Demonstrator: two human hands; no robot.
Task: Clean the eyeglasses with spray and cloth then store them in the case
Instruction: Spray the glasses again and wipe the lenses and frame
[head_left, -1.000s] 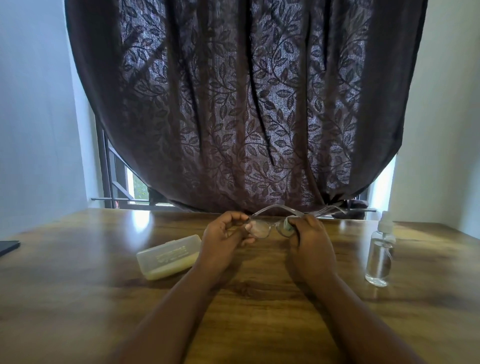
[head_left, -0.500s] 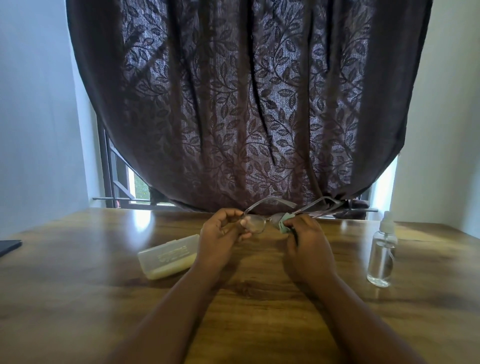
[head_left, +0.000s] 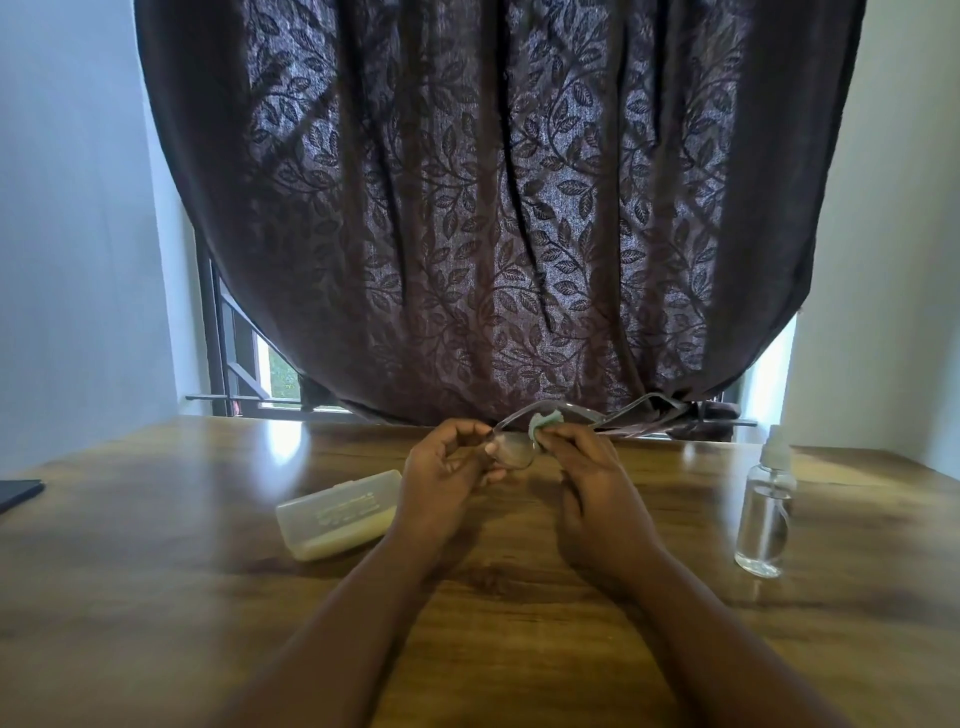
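Observation:
Clear-framed eyeglasses (head_left: 511, 449) are held above the wooden table (head_left: 156, 597), arms unfolded and pointing away from me. My left hand (head_left: 441, 480) pinches the left lens at its rim. My right hand (head_left: 592, 488) presses a small pale green cloth (head_left: 543, 422) against the right lens, which the cloth and fingers mostly hide. A translucent white glasses case (head_left: 337, 514) lies shut on the table, just left of my left wrist. A clear spray bottle (head_left: 764, 512) with a white nozzle stands upright at the right.
A dark leaf-patterned curtain (head_left: 493, 208) hangs behind the table's far edge, over a barred window. A dark flat object (head_left: 18, 493) lies at the left edge of the table. White walls stand on both sides.
The glasses have tilted, their arms rising toward the curtain. My right hand has shifted the green cloth up over the right lens, so more of the cloth shows.

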